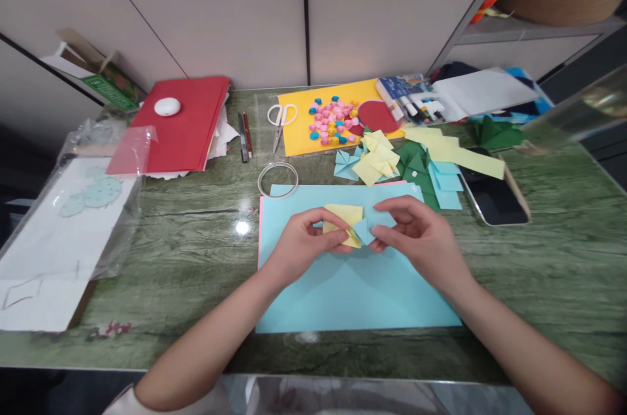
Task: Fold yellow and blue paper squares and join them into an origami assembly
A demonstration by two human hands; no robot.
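My left hand (313, 235) pinches a yellow folded paper piece (345, 214) between thumb and fingers. In my right hand (416, 229) is a light blue folded paper piece (381, 224), gripped between thumb and fingertips. The two pieces meet between my hands, the blue one's pointed end against the yellow one; whether they are joined I cannot tell. Both are held over a large light blue sheet (353, 297), with a pink edge showing beneath it. Just beyond lie yellow folded papers (377, 157) and light blue folded papers (345, 165).
Behind the sheet lie a metal ring (277, 194), white-handled scissors (279, 124) and pink, blue and yellow bits (330, 121) on yellow card (296, 140). A phone (494, 196) sits right. At left are a red folder (181, 134) and a plastic sleeve (122, 225).
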